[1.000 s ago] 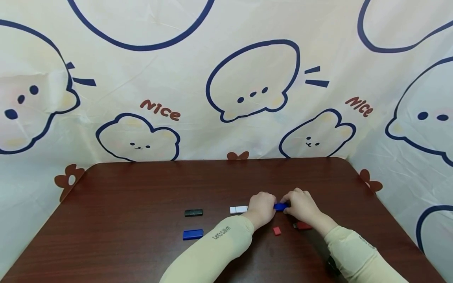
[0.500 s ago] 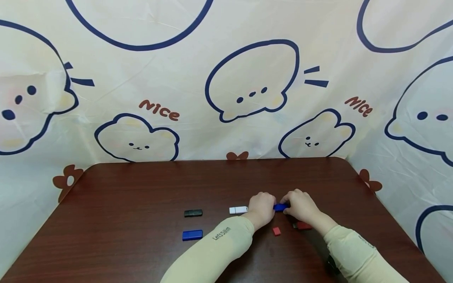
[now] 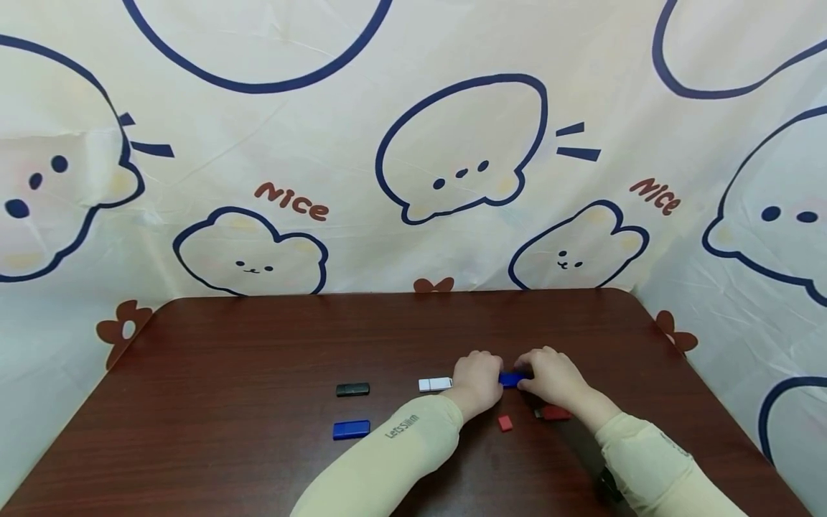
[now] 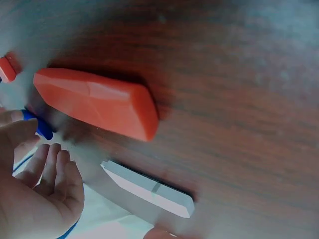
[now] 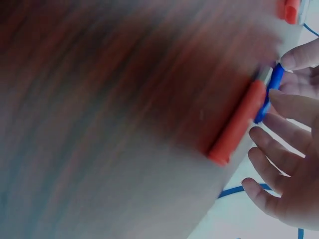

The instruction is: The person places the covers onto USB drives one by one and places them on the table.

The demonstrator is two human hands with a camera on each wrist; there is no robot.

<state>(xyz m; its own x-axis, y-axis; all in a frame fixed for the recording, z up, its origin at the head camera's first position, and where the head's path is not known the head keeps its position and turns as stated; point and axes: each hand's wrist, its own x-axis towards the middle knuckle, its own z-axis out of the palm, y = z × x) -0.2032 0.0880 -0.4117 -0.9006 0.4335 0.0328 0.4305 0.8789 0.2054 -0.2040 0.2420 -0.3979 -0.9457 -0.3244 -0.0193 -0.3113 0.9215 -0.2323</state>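
Observation:
Both hands meet over a blue USB flash drive (image 3: 512, 380) lying level between them, just above or on the table. My left hand (image 3: 478, 380) pinches its left end; thumb and finger close on the blue drive (image 4: 44, 127) in the left wrist view. At the other end, my right hand (image 3: 552, 377) holds it between thumb and forefinger, while its remaining fingers hang loosely in the right wrist view. Just below the hands lie a small red cap (image 3: 505, 423) and a red USB drive (image 3: 554, 412) with its metal plug bared. The fingertips partly hide the blue drive.
A white USB drive (image 3: 435, 384) lies beside my left wrist. Farther left are a black USB drive (image 3: 352, 389) and another blue USB drive (image 3: 352, 429). The brown table (image 3: 213, 345) ends at a patterned cloth (image 3: 362, 237) behind it.
My right hand has shifted very slightly right, and a little more of the blue drive shows. The left hand keeps its place; the other drives lie still.

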